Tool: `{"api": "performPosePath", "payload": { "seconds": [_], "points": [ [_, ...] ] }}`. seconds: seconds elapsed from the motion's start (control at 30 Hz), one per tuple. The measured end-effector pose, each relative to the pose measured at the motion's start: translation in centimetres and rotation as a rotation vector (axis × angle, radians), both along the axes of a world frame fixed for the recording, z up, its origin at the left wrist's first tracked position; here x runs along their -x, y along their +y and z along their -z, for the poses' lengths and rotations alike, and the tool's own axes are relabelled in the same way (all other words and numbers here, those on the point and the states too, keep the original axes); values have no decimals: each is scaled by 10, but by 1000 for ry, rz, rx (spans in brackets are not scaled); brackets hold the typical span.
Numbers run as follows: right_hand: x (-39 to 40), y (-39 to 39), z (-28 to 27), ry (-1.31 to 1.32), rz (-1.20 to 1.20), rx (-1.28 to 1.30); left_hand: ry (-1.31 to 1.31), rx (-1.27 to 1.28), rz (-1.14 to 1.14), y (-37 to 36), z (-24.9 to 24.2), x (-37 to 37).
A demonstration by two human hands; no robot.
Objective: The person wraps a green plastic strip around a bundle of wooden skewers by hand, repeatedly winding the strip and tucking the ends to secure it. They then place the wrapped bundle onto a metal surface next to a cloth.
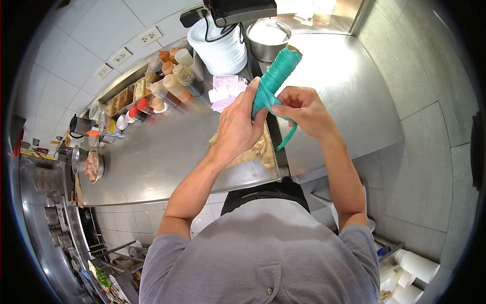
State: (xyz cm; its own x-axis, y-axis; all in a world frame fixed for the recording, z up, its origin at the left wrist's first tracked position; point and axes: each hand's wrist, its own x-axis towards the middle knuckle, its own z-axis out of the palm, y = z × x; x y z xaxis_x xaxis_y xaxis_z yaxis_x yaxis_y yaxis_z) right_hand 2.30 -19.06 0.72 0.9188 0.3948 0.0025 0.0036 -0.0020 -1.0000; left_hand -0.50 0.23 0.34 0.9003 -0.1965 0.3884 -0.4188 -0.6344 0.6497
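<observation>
A roll of green plastic twine (279,70) is held up at a slant over the front right of the steel counter. My left hand (237,125) is wrapped round its lower end. On the right side of the roll, my right hand (306,112) pinches the twine between thumb and fingers. A loose tail of twine (289,137) hangs below that pinch. Under my left hand lies a beige cloth (259,154), partly hidden by the hand and wrist. Pink and white paper slips (223,95) are on the counter just beyond my left hand.
Squeeze bottles (177,87) line the back of the steel counter (147,157). A stack of white plates (218,48) and a metal bowl (268,49) stand behind the roll. A bowl of raw meat (93,166) sits far left. Another steel surface (349,101) extends right.
</observation>
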Motion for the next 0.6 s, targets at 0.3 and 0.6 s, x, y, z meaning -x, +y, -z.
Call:
{"api": "performPosePath", "payload": {
  "seconds": [0.3, 0.6],
  "points": [
    [0, 9, -5, -289, 92, 44, 1, -66, -23, -1, -4, -3],
    [-3, 25, -4, -99, 225, -84, -85, -88, -51, 0, 1, -19]
  ]
}}
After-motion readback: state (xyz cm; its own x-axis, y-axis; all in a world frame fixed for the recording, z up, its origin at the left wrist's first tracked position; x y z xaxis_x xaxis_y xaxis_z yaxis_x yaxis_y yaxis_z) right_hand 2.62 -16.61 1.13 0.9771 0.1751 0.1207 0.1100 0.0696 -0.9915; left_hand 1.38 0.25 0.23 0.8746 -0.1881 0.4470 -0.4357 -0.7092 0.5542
